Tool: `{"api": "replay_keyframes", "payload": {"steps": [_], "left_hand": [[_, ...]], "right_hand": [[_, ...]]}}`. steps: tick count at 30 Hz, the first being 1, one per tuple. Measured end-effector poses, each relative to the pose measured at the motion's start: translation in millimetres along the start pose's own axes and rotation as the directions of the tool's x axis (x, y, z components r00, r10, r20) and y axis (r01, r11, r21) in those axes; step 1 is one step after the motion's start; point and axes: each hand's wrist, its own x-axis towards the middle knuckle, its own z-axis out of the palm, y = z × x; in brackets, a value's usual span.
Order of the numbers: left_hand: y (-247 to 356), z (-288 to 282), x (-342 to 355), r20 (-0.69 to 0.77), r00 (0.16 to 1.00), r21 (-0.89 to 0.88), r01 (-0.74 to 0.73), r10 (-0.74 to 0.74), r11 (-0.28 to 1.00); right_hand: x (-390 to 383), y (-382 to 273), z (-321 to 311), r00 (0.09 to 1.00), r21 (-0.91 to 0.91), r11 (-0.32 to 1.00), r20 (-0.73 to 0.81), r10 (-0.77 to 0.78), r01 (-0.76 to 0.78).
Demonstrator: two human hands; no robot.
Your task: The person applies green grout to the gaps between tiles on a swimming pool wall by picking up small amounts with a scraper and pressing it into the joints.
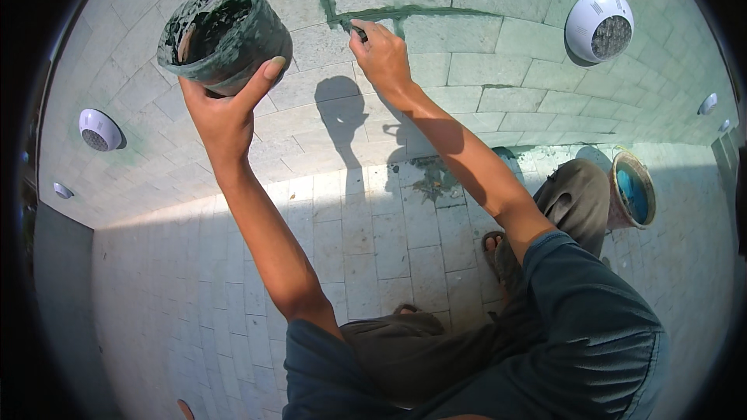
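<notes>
Grout tub (pixel 224 31) in left hand (pixel 222 113)

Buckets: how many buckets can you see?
2. The left hand holds up a grout-smeared bucket at the upper left. A second bucket stands on the tiled floor at the right, beside the knee. Others may be out of view.

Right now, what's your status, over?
Left hand holds grout tub. Right hand presses small tool into wall joint. Nothing in the way.
</notes>
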Motion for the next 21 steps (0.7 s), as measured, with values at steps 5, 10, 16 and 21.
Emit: {"api": "replay_keyframes", "payload": {"steps": [5,10,16,21], "left_hand": [[2.2,-4.1,-0.4,0.003,1.000,0.049,0.004,-0.004,0.999],[2.0,-7.6,-0.5,-0.007,1.000,0.045,0.001,-0.001,0.999],[4.5,-5.2,-1.1,-0.009,1.000,0.021,0.015,-0.014,1.000],[11.5,-6.9,0.4,-0.017,1.000,0.031,0.005,-0.004,1.000]], "right_hand": [[0.6,28.2,-55.6,0.990,-0.122,0.986,-0.095,0.102,-0.114],[-1.9,30.4,-67.8,0.986,-0.224,0.970,-0.154,0.065,-0.099],[-3.7,14.9,-13.7,0.998,-0.177,0.983,-0.019,-0.058,0.054],[-0.3,-11.9,22.6,0.986,0.033,0.993,0.124,-0.115,0.112]]}}
